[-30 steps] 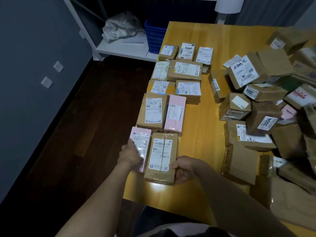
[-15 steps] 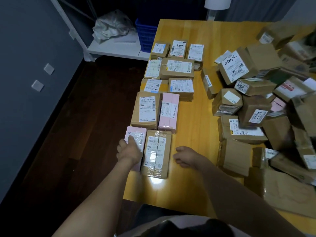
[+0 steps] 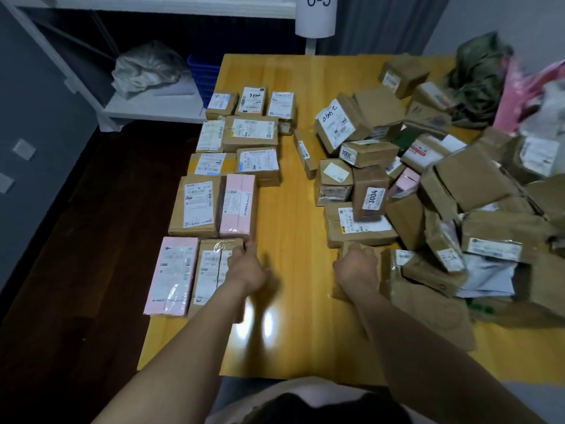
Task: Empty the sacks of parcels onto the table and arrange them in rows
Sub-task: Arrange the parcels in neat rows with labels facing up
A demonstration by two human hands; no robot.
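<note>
**Rows at nine o'clock, heap at three**

On the table (image 3: 293,209), reckoned from its middle, the rows of parcels (image 3: 250,136) run along the left edge from eleven o'clock to seven o'clock. The heap of parcels (image 3: 458,185) fills one to four o'clock. The left hand (image 3: 244,267) is at seven o'clock, at the rows' near end; the right hand (image 3: 356,267) at five o'clock, on the nearest parcel (image 3: 345,248) of the heap.

We see a yellow wooden counter (image 3: 290,209). On its left part, parcels (image 3: 250,133) lie label-up in neat rows (two of them pink). On its right sprawls a loose heap of boxes (image 3: 458,185), a flat box (image 3: 375,255) at its near edge and a green sack (image 3: 477,75) at the far corner.
</note>
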